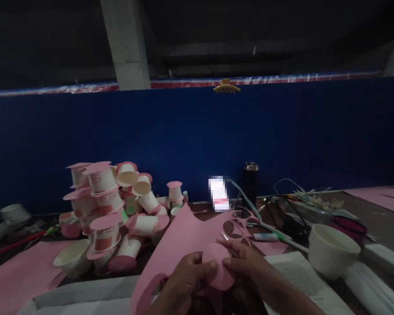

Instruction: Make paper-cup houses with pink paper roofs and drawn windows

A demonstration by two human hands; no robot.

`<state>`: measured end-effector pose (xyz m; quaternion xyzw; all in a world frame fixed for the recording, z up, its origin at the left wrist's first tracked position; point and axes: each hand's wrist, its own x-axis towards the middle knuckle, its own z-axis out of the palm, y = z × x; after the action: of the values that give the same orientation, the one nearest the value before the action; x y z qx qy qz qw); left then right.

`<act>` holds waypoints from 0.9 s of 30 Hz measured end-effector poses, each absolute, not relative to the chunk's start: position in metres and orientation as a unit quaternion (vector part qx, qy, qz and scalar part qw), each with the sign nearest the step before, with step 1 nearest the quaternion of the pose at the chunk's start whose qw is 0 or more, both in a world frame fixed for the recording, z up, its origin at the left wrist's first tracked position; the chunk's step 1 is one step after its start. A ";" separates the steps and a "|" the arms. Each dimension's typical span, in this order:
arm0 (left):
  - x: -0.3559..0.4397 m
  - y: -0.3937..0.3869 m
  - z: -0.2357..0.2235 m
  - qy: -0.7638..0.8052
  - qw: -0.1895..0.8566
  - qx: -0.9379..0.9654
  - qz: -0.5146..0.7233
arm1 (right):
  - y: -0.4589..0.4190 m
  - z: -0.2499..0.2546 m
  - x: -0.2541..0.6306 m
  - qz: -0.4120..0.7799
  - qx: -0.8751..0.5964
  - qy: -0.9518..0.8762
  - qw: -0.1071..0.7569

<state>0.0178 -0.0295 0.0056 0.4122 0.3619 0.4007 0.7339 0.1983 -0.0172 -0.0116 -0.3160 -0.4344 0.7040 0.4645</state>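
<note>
Both my hands meet at the bottom centre over a sheet of pink paper [180, 240] with round holes cut out of it. My left hand [184, 280] and my right hand [246, 267] pinch a pink paper circle [216, 264] between thumbs and fingers, one on each side of it. A small metal tip, perhaps scissors [223, 236], shows just above my right hand. The lower parts of both hands are hidden by the frame's edge.
A heap of paper cups with pink lids [111, 210] stands at the left. A white cup [331, 249] sits at the right, a dark flask [250, 181] and a phone [219, 194] stand by the blue partition [197, 135]. Cables and sticks [302, 201] lie behind.
</note>
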 end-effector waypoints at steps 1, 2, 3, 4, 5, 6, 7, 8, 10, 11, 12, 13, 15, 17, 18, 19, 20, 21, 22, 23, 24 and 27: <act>0.018 -0.029 0.007 0.370 0.734 0.413 0.392 | -0.018 -0.011 0.197 0.706 -0.315 -0.436 0.461; 0.018 -0.029 0.008 0.385 0.725 0.414 0.393 | -0.018 -0.011 0.196 0.705 -0.314 -0.439 0.460; 0.018 -0.028 0.009 0.409 0.720 0.418 0.375 | -0.018 -0.011 0.195 0.697 -0.314 -0.446 0.465; 0.018 -0.027 0.009 0.418 0.712 0.421 0.375 | -0.018 -0.012 0.194 0.696 -0.314 -0.447 0.466; 0.018 -0.026 0.008 0.428 0.705 0.418 0.381 | -0.018 -0.012 0.193 0.699 -0.312 -0.444 0.465; 0.018 -0.026 0.007 0.434 0.699 0.414 0.390 | -0.017 -0.013 0.193 0.702 -0.315 -0.441 0.463; 0.018 -0.025 0.005 0.435 0.696 0.412 0.396 | -0.016 -0.014 0.192 0.702 -0.322 -0.439 0.460; 0.018 -0.024 0.003 0.433 0.695 0.411 0.401 | -0.015 -0.015 0.192 0.700 -0.332 -0.438 0.457; 0.018 -0.023 0.000 0.428 0.693 0.417 0.404 | -0.013 -0.017 0.192 0.691 -0.352 -0.441 0.452; 0.018 -0.022 -0.002 0.429 0.690 0.421 0.403 | -0.012 -0.017 0.192 0.687 -0.358 -0.443 0.450; 0.018 -0.021 -0.003 0.433 0.688 0.424 0.399 | -0.012 -0.017 0.192 0.685 -0.361 -0.447 0.448; 0.017 -0.020 -0.004 0.440 0.685 0.425 0.395 | -0.011 -0.017 0.193 0.682 -0.363 -0.450 0.448; 0.016 -0.017 -0.006 0.456 0.679 0.430 0.382 | -0.009 -0.018 0.194 0.670 -0.370 -0.460 0.450; 0.015 -0.014 -0.007 0.462 0.678 0.442 0.362 | -0.007 -0.018 0.195 0.655 -0.379 -0.468 0.456; 0.016 -0.012 -0.008 0.462 0.676 0.452 0.353 | -0.006 -0.019 0.196 0.648 -0.382 -0.472 0.460; 0.016 -0.010 -0.009 0.463 0.674 0.459 0.347 | -0.004 -0.019 0.197 0.639 -0.386 -0.476 0.465; 0.017 -0.008 -0.010 0.466 0.672 0.460 0.345 | -0.003 -0.020 0.198 0.630 -0.391 -0.480 0.470; 0.018 -0.007 -0.011 0.477 0.667 0.453 0.349 | -0.002 -0.020 0.199 0.620 -0.396 -0.484 0.474; 0.019 -0.007 -0.010 0.491 0.659 0.444 0.356 | -0.002 -0.020 0.200 0.612 -0.400 -0.487 0.478; 0.020 -0.007 -0.010 0.505 0.649 0.439 0.362 | -0.001 -0.020 0.201 0.606 -0.404 -0.489 0.479; 0.021 -0.008 -0.008 0.518 0.637 0.439 0.365 | -0.001 -0.020 0.201 0.603 -0.408 -0.489 0.479; 0.021 -0.012 -0.001 0.538 0.600 0.463 0.370 | -0.001 -0.020 0.202 0.595 -0.407 -0.504 0.476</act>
<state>0.0211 -0.0118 -0.0014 0.4626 0.5377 0.3695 0.6003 0.2018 -0.0013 -0.0198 -0.4066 -0.5044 0.5945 0.4762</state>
